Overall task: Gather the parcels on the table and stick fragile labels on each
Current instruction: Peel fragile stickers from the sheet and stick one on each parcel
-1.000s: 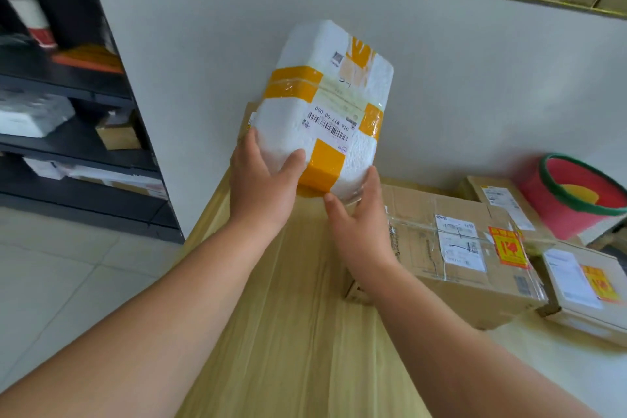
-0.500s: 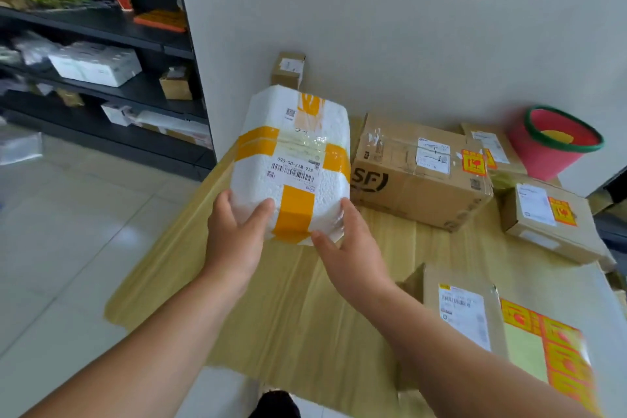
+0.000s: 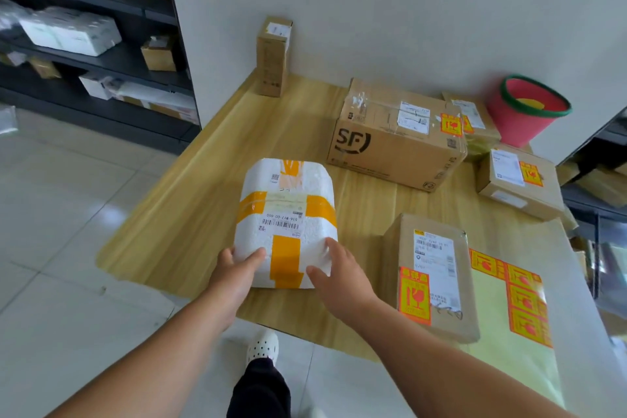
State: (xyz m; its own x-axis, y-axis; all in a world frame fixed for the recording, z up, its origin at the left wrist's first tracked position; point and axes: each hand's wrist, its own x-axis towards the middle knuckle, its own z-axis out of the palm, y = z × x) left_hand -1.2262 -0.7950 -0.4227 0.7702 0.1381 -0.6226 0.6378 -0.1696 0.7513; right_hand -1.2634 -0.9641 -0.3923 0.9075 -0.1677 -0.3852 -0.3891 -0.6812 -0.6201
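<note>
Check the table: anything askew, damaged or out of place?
No damage or spill visible. One outlier: the tall narrow cardboard box stands on end alone at the wooden table's far left corner, apart from the rest, with no orange fragile sticker showing.

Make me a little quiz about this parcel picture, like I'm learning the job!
1. True or false: only the left hand holds the white foam parcel.
2. What letters are printed on the big cardboard box? A) SF B) DHL C) UPS
3. Fill in: the red bucket by the wall has a ____ rim.

Key
1. False: the right hand grips it too.
2. A
3. green
</note>
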